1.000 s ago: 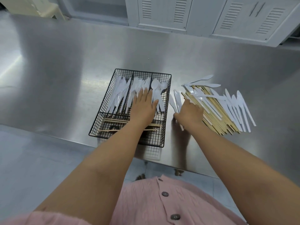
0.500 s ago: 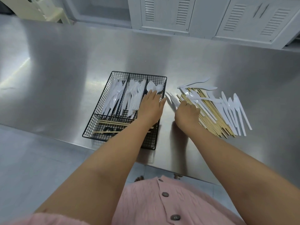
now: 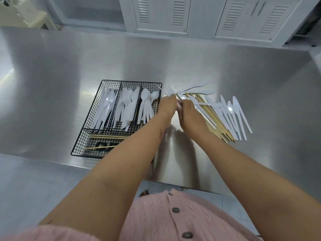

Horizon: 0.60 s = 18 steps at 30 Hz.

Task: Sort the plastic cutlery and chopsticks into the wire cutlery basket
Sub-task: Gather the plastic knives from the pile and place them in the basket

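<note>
The left hand (image 3: pixel 167 105) has left the basket (image 3: pixel 90 136) and meets the right hand (image 3: pixel 188 112) by the pile (image 3: pixel 217 115) — both sets of fingers pinch white cutlery (image 3: pixel 171 91).

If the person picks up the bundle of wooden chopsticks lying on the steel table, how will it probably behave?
The chopsticks look thin, straight and rigid, so each should stay stiff and feel light. They lie as a loose, untied pile, so a grab may scatter or fan them. On the smooth steel table they will likely slide or roll when pushed.
</note>
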Available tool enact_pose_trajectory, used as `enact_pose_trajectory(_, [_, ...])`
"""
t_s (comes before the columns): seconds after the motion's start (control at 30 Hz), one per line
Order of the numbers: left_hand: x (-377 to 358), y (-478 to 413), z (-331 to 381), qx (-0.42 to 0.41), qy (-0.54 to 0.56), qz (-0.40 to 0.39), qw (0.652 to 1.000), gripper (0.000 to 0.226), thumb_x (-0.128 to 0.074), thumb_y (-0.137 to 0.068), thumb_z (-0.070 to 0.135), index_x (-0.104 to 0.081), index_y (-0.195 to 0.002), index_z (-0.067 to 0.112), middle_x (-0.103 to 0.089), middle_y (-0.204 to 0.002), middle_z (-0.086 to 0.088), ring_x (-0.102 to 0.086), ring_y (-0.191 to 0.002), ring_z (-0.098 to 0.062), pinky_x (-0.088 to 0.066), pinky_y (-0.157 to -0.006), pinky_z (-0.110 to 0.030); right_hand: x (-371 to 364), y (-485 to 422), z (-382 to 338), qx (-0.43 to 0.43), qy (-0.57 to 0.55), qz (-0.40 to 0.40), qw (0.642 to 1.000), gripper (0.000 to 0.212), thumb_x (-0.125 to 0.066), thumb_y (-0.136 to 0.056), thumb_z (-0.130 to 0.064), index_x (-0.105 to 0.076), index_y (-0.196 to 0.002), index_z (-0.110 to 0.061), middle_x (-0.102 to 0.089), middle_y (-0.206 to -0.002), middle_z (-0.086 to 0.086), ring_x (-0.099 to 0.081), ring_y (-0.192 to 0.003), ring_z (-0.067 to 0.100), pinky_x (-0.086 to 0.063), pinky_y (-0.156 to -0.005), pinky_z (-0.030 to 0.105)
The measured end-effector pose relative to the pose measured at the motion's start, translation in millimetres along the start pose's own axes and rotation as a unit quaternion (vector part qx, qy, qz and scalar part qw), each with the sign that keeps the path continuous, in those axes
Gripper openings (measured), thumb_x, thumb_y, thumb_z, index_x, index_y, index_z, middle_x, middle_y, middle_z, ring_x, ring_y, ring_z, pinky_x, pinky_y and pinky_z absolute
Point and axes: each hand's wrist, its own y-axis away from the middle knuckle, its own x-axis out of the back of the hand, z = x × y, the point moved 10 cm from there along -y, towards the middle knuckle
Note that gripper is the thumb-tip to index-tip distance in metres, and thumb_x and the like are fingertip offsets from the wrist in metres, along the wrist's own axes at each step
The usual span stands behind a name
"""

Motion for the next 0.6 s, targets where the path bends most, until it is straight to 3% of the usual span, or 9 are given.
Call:
enact_pose_trajectory(0.07, [-4, 3, -6, 0.050, 0.064, 0.008, 0.997, 0.025, -0.034, -0.098, 0.012, -0.055, -0.087, 0.006, -0.060, -0.079, -0.010, -0.054, -0.069, -0.021, -0.044, -0.067, -0.029, 8, 0, 11, -0.020, -0.067, 0.029, 0.997, 0.031, -0.033, -0.103, -0.040, -0.050, -0.109, -0.014, -0.057, -0.106, 0.004, -0.057, -0.077, 0.024, -0.045, -0.063, 0.038])
enact_pose_trajectory(0.17, [-4, 6, -12, 0.094, 0.113, 0.021, 0.989, 0.023, -0.030, -0.099, 0.008, -0.051, -0.091, 0.006, -0.059, -0.073, -0.006, -0.054, -0.064, -0.017, -0.047, -0.061, -0.028, 22, -7, 46, -0.104, -0.141, 0.094, 0.980, 0.026, -0.035, -0.102, -0.033, -0.052, -0.099, -0.013, -0.059, -0.094, 0.004, -0.056, -0.080, 0.023, -0.042, -0.066, 0.035])
enact_pose_trajectory(0.3, [-6, 10, -20, 0.136, 0.186, 0.016, 0.973, 0.021, -0.030, -0.100, 0.009, -0.047, -0.111, 0.005, -0.052, -0.073, -0.008, -0.054, -0.049, -0.019, -0.053, -0.063, -0.034, 19, -18, 86, -0.161, -0.022, 0.071, 0.984, 0.028, -0.041, -0.101, -0.022, -0.054, -0.125, -0.015, -0.060, -0.117, 0.008, -0.058, -0.103, 0.027, -0.049, -0.087, 0.042])
enact_pose_trajectory(0.4, [-8, 8, -19, 0.145, 0.202, 0.011, 0.969, 0.014, -0.033, -0.102, 0.015, -0.047, -0.101, 0.010, -0.039, -0.069, -0.003, -0.035, -0.047, -0.014, -0.041, -0.050, -0.027, 12, -24, 97, -0.146, 0.090, 0.026, 0.985, 0.040, -0.044, -0.100, -0.022, -0.047, -0.140, -0.020, -0.056, -0.124, 0.013, -0.054, -0.111, 0.031, -0.044, -0.092, 0.043])
enact_pose_trajectory(0.5, [-8, 2, -22, 0.144, 0.168, -0.004, 0.975, 0.022, -0.037, -0.103, 0.029, -0.046, -0.090, 0.013, -0.031, -0.063, 0.001, -0.023, -0.049, -0.010, -0.025, -0.047, -0.021, 6, -32, 94, -0.105, 0.144, 0.011, 0.984, 0.043, -0.045, -0.098, -0.017, -0.048, -0.140, -0.024, -0.058, -0.119, 0.013, -0.054, -0.108, 0.032, -0.042, -0.088, 0.041])
enact_pose_trajectory(0.6, [-9, -2, -26, 0.145, 0.143, -0.028, 0.979, 0.036, -0.039, -0.103, 0.044, -0.049, -0.089, 0.012, -0.031, -0.061, 0.003, -0.022, -0.049, -0.008, -0.020, -0.043, -0.020, 1, -38, 91, -0.086, 0.174, 0.015, 0.981, 0.039, -0.045, -0.095, -0.012, -0.054, -0.131, -0.023, -0.060, -0.114, 0.011, -0.055, -0.104, 0.031, -0.039, -0.084, 0.040])
